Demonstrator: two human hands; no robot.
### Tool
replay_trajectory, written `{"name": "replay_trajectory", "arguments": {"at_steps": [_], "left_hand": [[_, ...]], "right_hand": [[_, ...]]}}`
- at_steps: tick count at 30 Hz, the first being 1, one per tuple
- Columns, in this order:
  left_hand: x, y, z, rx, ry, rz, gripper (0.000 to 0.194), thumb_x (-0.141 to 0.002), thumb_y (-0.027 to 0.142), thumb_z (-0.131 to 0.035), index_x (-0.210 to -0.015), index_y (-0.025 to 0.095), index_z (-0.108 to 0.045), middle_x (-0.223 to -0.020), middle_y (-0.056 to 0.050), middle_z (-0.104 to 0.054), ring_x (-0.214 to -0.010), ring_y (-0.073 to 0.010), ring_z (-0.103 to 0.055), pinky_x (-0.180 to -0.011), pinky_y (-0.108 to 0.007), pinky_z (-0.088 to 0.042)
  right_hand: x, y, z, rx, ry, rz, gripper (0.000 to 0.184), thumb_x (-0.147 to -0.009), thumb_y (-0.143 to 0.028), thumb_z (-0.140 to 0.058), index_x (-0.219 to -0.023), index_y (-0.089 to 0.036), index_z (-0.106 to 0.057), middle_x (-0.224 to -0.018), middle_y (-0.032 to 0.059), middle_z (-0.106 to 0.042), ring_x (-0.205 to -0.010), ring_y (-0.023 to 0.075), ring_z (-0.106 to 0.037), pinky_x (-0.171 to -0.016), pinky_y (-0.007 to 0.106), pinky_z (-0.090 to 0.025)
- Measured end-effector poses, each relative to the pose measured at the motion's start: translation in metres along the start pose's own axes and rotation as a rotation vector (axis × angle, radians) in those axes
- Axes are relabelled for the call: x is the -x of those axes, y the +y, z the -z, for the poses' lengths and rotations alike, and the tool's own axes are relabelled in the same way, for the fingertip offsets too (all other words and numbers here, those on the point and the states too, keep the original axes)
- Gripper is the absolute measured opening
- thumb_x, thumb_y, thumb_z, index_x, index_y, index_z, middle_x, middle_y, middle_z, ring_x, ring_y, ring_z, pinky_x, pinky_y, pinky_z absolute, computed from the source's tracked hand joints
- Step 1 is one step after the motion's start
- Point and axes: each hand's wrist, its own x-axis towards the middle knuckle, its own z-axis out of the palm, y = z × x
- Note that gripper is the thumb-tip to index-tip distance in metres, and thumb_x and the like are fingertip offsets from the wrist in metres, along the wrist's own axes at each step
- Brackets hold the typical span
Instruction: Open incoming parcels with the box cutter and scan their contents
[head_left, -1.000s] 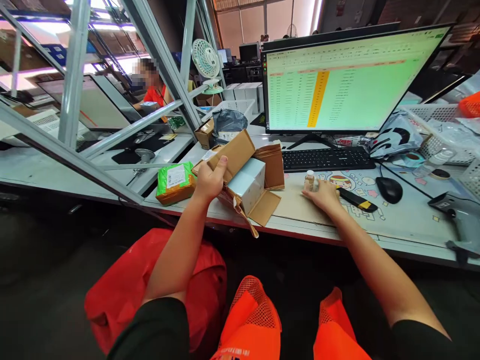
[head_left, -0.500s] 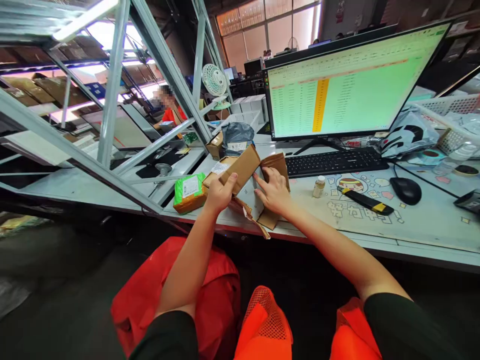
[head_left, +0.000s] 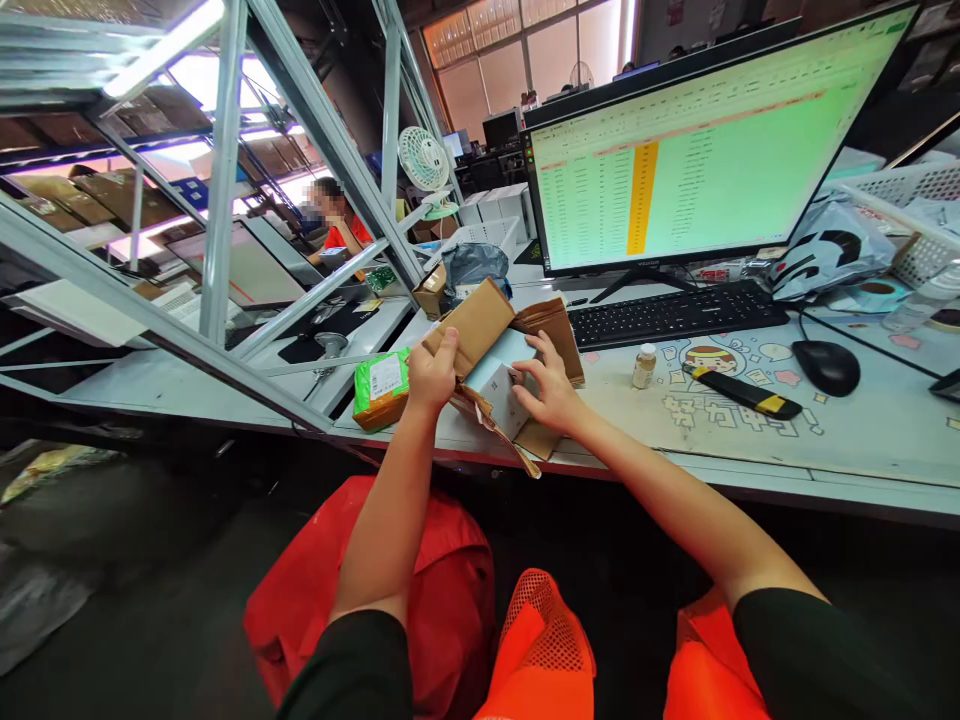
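An opened brown cardboard box (head_left: 480, 325) lies at the front edge of the grey desk (head_left: 825, 440). My left hand (head_left: 433, 373) is closed on its raised left flap. Inside sits a pale blue-white inner box (head_left: 499, 380). My right hand (head_left: 551, 390) grips that inner box by its right side, fingers curled over its top. A small brown bottle with a white cap (head_left: 643, 366) stands alone on the desk to the right of the box.
A green-wrapped parcel (head_left: 382, 387) lies left of the box. Behind are a keyboard (head_left: 675, 312), a lit monitor (head_left: 705, 160), a mouse (head_left: 826, 366) and a black-yellow utility knife (head_left: 742, 392). Slanted metal rack beams (head_left: 225, 170) rise at left. A person in red sits beyond them.
My right hand left the small bottle on the desk, moved left to the cardboard box and took hold of the inner box. My left hand kept its hold on the flap.
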Motion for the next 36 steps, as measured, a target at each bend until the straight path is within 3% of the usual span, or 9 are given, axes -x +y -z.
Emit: {"name": "replay_trajectory", "arguments": {"at_steps": [4,7,12,18,23,27,29,32,36], "left_hand": [[0.003,0.002,-0.005,0.01,-0.022,-0.051,0.063,-0.086,0.071,-0.058,-0.103,0.012,-0.071,-0.104,-0.014,-0.076,-0.098,-0.0276,-0.074,-0.089,-0.036,-0.059],[0.006,0.002,-0.006,0.006,0.019,-0.082,0.063,-0.086,0.071,-0.057,-0.1,0.011,-0.072,-0.101,-0.014,-0.077,-0.097,-0.028,-0.074,-0.087,-0.037,-0.06],[0.001,-0.004,0.0,0.024,0.069,-0.096,0.06,-0.083,0.069,-0.061,-0.097,0.011,-0.073,-0.094,-0.013,-0.077,-0.102,-0.0304,-0.073,-0.09,-0.038,-0.06],[-0.01,-0.012,0.012,0.044,0.041,-0.13,0.064,-0.083,0.072,-0.062,-0.105,0.012,-0.074,-0.105,-0.014,-0.077,-0.106,-0.0298,-0.073,-0.093,-0.039,-0.061],[-0.01,-0.017,0.022,0.012,-0.016,-0.172,0.065,-0.086,0.073,-0.06,-0.108,0.014,-0.074,-0.11,-0.013,-0.076,-0.108,-0.0281,-0.072,-0.095,-0.038,-0.059],[-0.003,-0.009,0.018,-0.087,-0.113,-0.317,0.057,-0.093,0.065,-0.056,-0.119,0.016,-0.071,-0.118,-0.013,-0.074,-0.116,-0.027,-0.068,-0.105,-0.039,-0.053],[-0.001,-0.006,0.012,-0.098,-0.095,-0.358,0.057,-0.096,0.063,-0.055,-0.125,0.016,-0.068,-0.122,-0.014,-0.072,-0.117,-0.0264,-0.068,-0.106,-0.039,-0.052],[0.0,-0.005,0.005,-0.086,-0.021,-0.286,0.06,-0.095,0.065,-0.053,-0.119,0.013,-0.069,-0.116,-0.016,-0.074,-0.11,-0.0278,-0.07,-0.1,-0.04,-0.055],[-0.003,-0.006,-0.004,-0.097,-0.002,-0.198,0.063,-0.091,0.069,-0.054,-0.107,0.011,-0.073,-0.106,-0.017,-0.076,-0.103,-0.03,-0.073,-0.093,-0.04,-0.057]], "right_hand": [[0.001,0.005,-0.004,-0.058,0.138,0.0,0.022,-0.097,-0.032,-0.056,-0.111,-0.019,-0.067,-0.144,0.0175,-0.048,-0.137,0.0283,-0.046,-0.114,0.048,-0.041],[-0.007,0.005,-0.005,-0.057,0.19,0.082,0.016,-0.096,-0.029,-0.059,-0.104,-0.021,-0.069,-0.128,0.0147,-0.057,-0.125,0.0264,-0.053,-0.109,0.046,-0.046],[-0.015,0.002,-0.003,-0.081,0.226,0.159,0.014,-0.096,-0.028,-0.062,-0.104,-0.022,-0.071,-0.122,0.0132,-0.06,-0.12,0.0263,-0.055,-0.105,0.047,-0.049],[-0.036,-0.007,-0.002,-0.032,0.187,0.156,0.023,-0.097,-0.029,-0.058,-0.114,-0.024,-0.073,-0.124,0.013,-0.061,-0.122,0.0277,-0.055,-0.109,0.051,-0.047],[-0.055,-0.008,-0.007,-0.029,0.128,0.236,0.029,-0.1,-0.032,-0.054,-0.124,-0.023,-0.068,-0.133,0.0139,-0.061,-0.129,0.028,-0.054,-0.114,0.054,-0.043],[-0.061,-0.005,-0.02,-0.09,0.238,0.219,0.032,-0.102,-0.034,-0.05,-0.129,-0.019,-0.058,-0.144,0.0178,-0.057,-0.14,0.0288,-0.047,-0.119,0.056,-0.038],[-0.061,-0.003,-0.023,-0.119,0.26,0.191,0.029,-0.102,-0.037,-0.051,-0.124,-0.02,-0.056,-0.146,0.0179,-0.057,-0.144,0.0287,-0.045,-0.119,0.056,-0.038],[-0.057,-0.002,-0.015,-0.11,0.257,0.219,0.025,-0.101,-0.038,-0.053,-0.122,-0.022,-0.053,-0.143,0.0163,-0.06,-0.14,0.0274,-0.05,-0.12,0.057,-0.038],[-0.041,-0.007,0.01,-0.079,0.371,0.267,0.031,-0.1,-0.032,-0.058,-0.129,-0.025,-0.05,-0.137,0.0132,-0.063,-0.133,0.0267,-0.057,-0.118,0.057,-0.041]]}}
